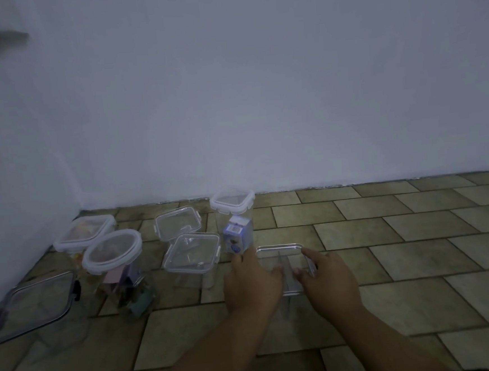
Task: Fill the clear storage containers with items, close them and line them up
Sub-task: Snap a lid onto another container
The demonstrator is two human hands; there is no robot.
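From the head view: gripping the clear container (287, 286) on the tiled floor (418, 259) from both sides, left hand (251, 281) curled over its near-left edge and right hand (328, 284) curled over its right edge, fingertips bent down onto the lid (280, 251). Looks like the closing step; cannot tell whether anything lies inside. Next calls for pressing the lid's edges fully home, then sliding it level with the tall container (233, 206) holding a blue carton (238, 237) just up-left of the grip, in line with the other containers (191, 255) farther left.
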